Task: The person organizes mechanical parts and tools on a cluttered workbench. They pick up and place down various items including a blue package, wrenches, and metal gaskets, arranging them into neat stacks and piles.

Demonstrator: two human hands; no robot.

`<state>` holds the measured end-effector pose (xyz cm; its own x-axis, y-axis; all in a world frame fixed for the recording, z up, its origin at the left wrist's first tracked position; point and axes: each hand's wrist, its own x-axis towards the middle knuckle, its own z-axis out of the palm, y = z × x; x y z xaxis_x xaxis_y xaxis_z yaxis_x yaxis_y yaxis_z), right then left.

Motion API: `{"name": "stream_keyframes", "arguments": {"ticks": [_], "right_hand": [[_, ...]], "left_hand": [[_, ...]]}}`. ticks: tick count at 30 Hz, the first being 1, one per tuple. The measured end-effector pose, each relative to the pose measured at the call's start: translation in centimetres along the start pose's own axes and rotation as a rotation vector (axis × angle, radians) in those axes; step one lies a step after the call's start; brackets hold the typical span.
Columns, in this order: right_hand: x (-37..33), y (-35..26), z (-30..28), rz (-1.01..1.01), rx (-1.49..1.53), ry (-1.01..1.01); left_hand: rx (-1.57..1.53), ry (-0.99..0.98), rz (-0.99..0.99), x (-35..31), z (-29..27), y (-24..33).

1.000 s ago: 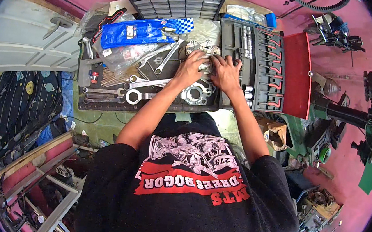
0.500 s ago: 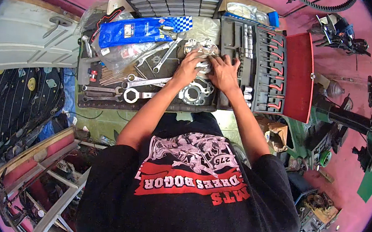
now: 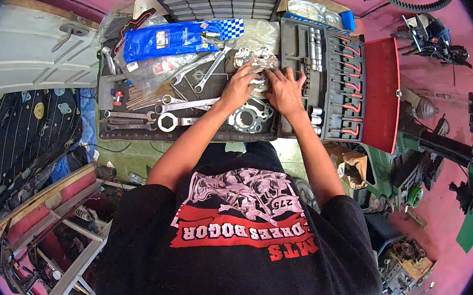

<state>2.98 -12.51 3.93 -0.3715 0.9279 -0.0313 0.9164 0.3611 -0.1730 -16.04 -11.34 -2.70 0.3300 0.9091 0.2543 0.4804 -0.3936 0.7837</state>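
Upper centre of frame: silvery metal part (image 3: 260, 85) between left hand (image 3: 236, 91) and right hand (image 3: 286, 95), neither clearly nearer; fingers (image 3: 281, 79) of both half-curled, at it from either side; firm grip, cannot tell; long axis hidden.

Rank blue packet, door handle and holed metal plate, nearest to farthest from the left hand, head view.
1. Holed metal plate, just below the left hand
2. Blue packet, up-left of the hand
3. Door handle, far left
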Motion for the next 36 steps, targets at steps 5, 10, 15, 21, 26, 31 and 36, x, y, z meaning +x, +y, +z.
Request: {"name": "stream_keyframes", "arguments": {"ticks": [5,10,15,21,26,31,36], "right_hand": [[0.2,-0.6,-0.9,0.012,0.044,-0.017],[0.7,-0.5,-0.6,-0.024,0.015,-0.017],[1.3,-0.6,-0.7,-0.019,0.025,-0.016],[1.7,-0.1,0.0,-0.003,0.069,0.010],[1.6,-0.3,-0.5,0.011,0.098,-0.005],[1.7,-0.5,-0.7,0.020,0.105,-0.025],[1.2,0.0,1.1,-0.017,0.103,0.044]], "left_hand": [[-0.003,-0.021,0.028,0.0,-0.2,0.1],[0.009,-0.017,0.027,0.1,-0.2,0.5],[0.011,-0.035,0.056,0.3,-0.5,0.5],[-0.012,-0.094,0.075,0.9,-1.3,1.5],[0.019,-0.183,0.089,1.4,-2.0,1.4],[-0.036,-0.223,0.095,1.3,-2.5,0.9],[-0.161,-0.244,0.124,1.0,-2.4,0.0]]}}
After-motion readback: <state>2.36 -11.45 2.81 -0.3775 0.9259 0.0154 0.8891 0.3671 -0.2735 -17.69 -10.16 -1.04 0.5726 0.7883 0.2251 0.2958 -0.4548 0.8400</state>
